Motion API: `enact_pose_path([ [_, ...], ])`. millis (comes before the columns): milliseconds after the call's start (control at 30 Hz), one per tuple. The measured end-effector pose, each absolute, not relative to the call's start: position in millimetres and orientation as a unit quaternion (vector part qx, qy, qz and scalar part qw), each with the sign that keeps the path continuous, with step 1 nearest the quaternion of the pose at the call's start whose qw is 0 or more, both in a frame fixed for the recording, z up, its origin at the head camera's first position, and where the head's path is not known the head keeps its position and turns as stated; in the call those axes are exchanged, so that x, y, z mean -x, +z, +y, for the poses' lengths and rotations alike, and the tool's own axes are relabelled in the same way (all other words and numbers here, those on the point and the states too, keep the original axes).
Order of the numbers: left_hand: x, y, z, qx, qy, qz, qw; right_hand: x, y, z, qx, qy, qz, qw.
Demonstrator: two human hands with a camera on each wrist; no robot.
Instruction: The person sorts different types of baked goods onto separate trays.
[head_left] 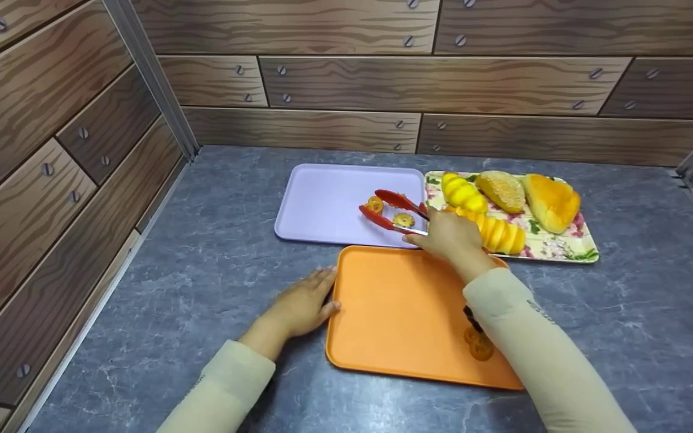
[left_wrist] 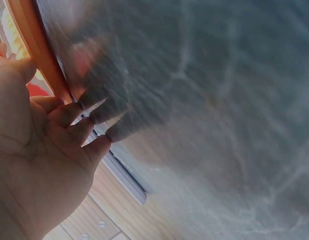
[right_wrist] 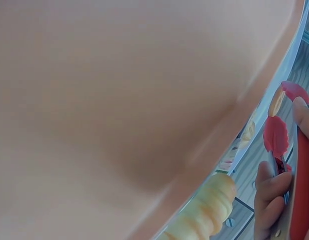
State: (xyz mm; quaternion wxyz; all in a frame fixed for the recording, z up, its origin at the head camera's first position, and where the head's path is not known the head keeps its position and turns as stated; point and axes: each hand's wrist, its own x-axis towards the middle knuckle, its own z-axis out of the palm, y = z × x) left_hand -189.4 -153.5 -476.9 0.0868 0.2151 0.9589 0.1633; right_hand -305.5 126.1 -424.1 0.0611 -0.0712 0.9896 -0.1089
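Note:
My right hand [head_left: 456, 237] grips a pair of red-tipped metal tongs [head_left: 392, 197] over the right side of the lilac tray [head_left: 322, 204]. Between the tong tips is a round golden cookie with holes [head_left: 374, 205]; the right wrist view shows this cookie [right_wrist: 277, 101] edge-on against the red tips. Another cookie [head_left: 404, 220] lies on the lilac tray beside the tongs. My left hand [head_left: 299, 304] rests at the left edge of the orange tray [head_left: 394, 313], fingers extended and thumb on the rim. Some similar cookies [head_left: 480, 347] lie on the orange tray, partly hidden by my right forearm.
A flowered tray [head_left: 569, 249] at the back right holds a sesame bun [head_left: 502, 190], a golden bread [head_left: 553, 203] and two ridged yellow-orange rolls [head_left: 464, 192]. Wood-patterned panels [head_left: 346, 84] stand behind and left of the grey marbled table [head_left: 202, 240].

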Motion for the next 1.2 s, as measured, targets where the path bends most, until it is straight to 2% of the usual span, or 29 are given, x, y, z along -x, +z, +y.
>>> enact_pose_path([
  [700, 189.0, -474.2, -152.2, -0.219, 0.162, 0.959, 0.082, 310.8, -428.6, 115.3, 0.062, -0.095, 0.991, 0.073],
  [1200, 190.4, -478.2, -154.0, -0.213, 0.16, 0.96, 0.087, 314.4, -427.6, 123.9, 0.068, -0.121, 0.989, 0.048],
])
